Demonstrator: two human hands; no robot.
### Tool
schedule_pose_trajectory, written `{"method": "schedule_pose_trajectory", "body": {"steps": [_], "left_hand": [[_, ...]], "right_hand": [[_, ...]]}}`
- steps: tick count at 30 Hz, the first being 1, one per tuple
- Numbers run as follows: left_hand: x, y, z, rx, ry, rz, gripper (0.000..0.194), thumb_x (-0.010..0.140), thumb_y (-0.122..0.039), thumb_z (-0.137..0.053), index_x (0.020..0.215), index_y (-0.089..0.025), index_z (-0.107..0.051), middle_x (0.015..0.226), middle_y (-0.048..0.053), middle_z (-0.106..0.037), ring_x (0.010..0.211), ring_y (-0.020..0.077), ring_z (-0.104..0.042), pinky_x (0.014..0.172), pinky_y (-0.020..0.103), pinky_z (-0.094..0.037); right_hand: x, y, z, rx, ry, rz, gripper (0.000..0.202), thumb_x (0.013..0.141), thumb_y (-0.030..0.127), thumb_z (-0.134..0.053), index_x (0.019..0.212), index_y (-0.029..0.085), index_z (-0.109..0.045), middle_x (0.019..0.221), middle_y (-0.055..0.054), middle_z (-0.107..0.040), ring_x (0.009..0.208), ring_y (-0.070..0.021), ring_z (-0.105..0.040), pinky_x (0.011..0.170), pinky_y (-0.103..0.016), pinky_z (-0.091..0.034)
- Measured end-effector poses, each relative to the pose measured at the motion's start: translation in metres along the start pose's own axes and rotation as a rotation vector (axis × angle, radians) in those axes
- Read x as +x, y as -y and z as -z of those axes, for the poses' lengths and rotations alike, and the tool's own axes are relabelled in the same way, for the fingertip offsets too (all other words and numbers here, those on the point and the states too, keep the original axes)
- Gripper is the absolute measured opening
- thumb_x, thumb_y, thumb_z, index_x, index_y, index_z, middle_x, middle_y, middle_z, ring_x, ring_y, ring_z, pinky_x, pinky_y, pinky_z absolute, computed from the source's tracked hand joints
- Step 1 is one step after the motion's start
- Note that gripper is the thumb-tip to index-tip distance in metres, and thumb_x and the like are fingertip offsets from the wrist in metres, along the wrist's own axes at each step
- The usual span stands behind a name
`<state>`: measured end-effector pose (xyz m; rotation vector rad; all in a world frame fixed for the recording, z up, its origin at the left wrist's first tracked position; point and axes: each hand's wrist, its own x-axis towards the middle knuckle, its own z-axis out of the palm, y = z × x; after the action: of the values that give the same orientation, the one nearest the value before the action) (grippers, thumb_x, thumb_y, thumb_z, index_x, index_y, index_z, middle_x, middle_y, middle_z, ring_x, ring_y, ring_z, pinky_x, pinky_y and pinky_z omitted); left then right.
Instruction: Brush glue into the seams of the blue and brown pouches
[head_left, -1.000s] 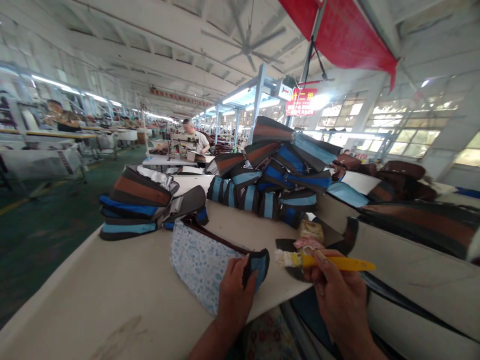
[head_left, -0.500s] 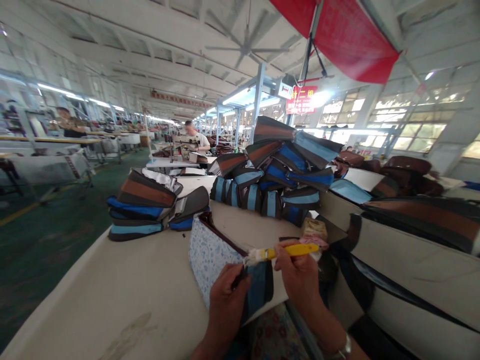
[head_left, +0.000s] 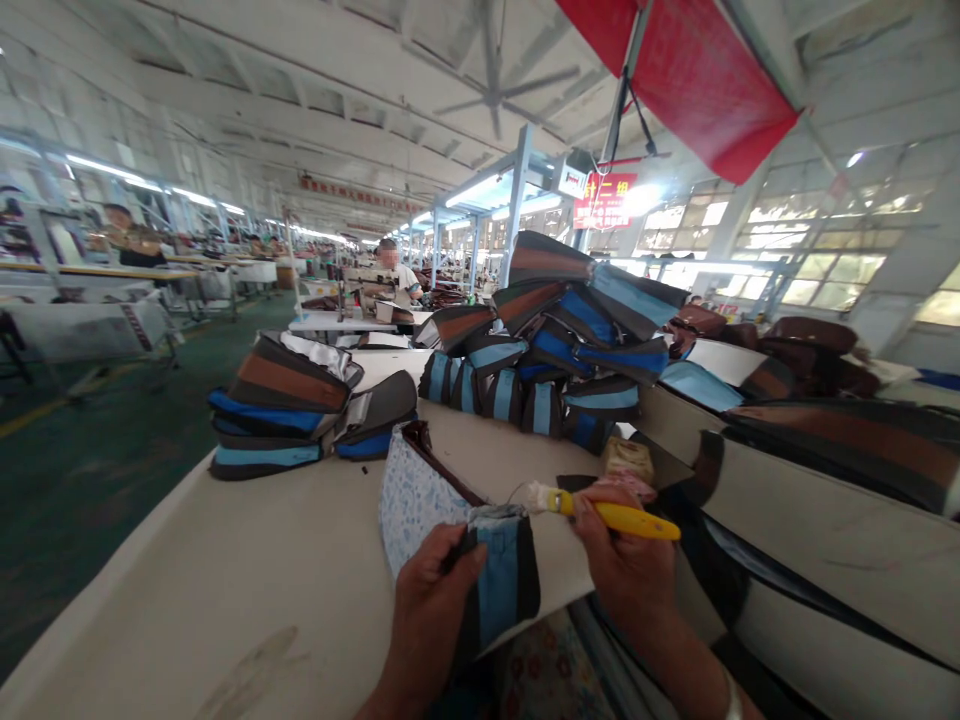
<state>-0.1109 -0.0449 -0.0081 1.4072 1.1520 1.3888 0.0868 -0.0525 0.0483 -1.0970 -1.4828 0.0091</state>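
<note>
My left hand pinches the near edge of a fabric bag piece, which is dark grey with a light blue stripe. A white lining with a blue pattern shows on its left side, and a dark brown strip runs along the top edge. In my right hand is a brush with a yellow handle, gripped between thumb and fingers. Its pale bristles point left, just right of the piece's top corner and apart from it. A thin strand curves between bristles and fabric.
Stacked striped pieces lie at the left on the pale table. A larger heap stands behind. Beyond my right hand sits a yellowish block. Large panels fill the right side. A person sits farther back.
The brush has moved right, off the fabric's top edge, and its handle end has dipped. My left hand has shifted slightly left, baring more of the blue stripe.
</note>
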Motion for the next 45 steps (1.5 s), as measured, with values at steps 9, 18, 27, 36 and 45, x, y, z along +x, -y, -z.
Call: {"method": "schedule_pose_trajectory", "body": {"steps": [9, 18, 27, 36, 45], "left_hand": [[0.003, -0.002, 0.003, 0.008, -0.042, 0.028, 0.026, 0.081, -0.041, -0.068, 0.094, -0.018, -0.069, 0.086, 0.002, -0.069, 0.079, 0.0185, -0.063, 0.073, 0.029, -0.051], [-0.002, -0.002, -0.021, 0.844, -0.151, -0.986, 0.018, 0.092, -0.009, -0.049, 0.079, -0.016, -0.061, 0.068, 0.003, -0.054, 0.061, 0.0154, -0.049, 0.056, 0.029, -0.04], [-0.008, 0.005, -0.024, 0.924, -0.17, -1.015, 0.023, 0.091, -0.01, -0.049, 0.071, -0.019, -0.052, 0.066, 0.003, -0.049, 0.06, 0.0181, -0.044, 0.054, 0.033, -0.034], [-0.008, 0.013, -0.024, 0.939, -0.137, -1.005, 0.024, 0.092, -0.01, -0.046, 0.071, -0.02, -0.049, 0.068, 0.003, -0.05, 0.061, 0.0184, -0.044, 0.055, 0.034, -0.032], [-0.012, 0.016, -0.026, 0.919, -0.144, -0.986, 0.02, 0.092, -0.012, -0.048, 0.075, -0.02, -0.05, 0.069, 0.003, -0.049, 0.062, 0.0189, -0.044, 0.055, 0.035, -0.03]], "right_hand": [[-0.006, -0.009, 0.003, -0.075, 0.047, 0.171, 0.005, 0.092, 0.02, -0.056, 0.091, 0.021, -0.061, 0.076, -0.001, -0.063, 0.066, -0.0164, -0.062, 0.061, -0.029, -0.05], [0.008, 0.021, 0.025, 0.093, -0.017, 0.138, 0.007, 0.091, 0.019, -0.06, 0.097, 0.022, -0.063, 0.09, -0.005, -0.066, 0.091, -0.0211, -0.064, 0.064, -0.029, -0.049], [0.022, 0.031, 0.02, -0.075, 0.631, 0.545, 0.01, 0.094, 0.01, -0.048, 0.092, 0.019, -0.052, 0.073, -0.001, -0.056, 0.063, -0.0147, -0.052, 0.06, -0.029, -0.041], [0.029, 0.039, 0.023, -0.14, 0.81, 0.719, 0.008, 0.096, 0.011, -0.045, 0.097, 0.018, -0.05, 0.076, -0.004, -0.056, 0.065, -0.0175, -0.049, 0.058, -0.031, -0.038], [0.037, 0.028, 0.002, -0.063, 0.821, 0.624, 0.008, 0.098, 0.018, -0.045, 0.094, 0.02, -0.052, 0.078, -0.002, -0.059, 0.07, -0.0165, -0.054, 0.064, -0.03, -0.042]]}}
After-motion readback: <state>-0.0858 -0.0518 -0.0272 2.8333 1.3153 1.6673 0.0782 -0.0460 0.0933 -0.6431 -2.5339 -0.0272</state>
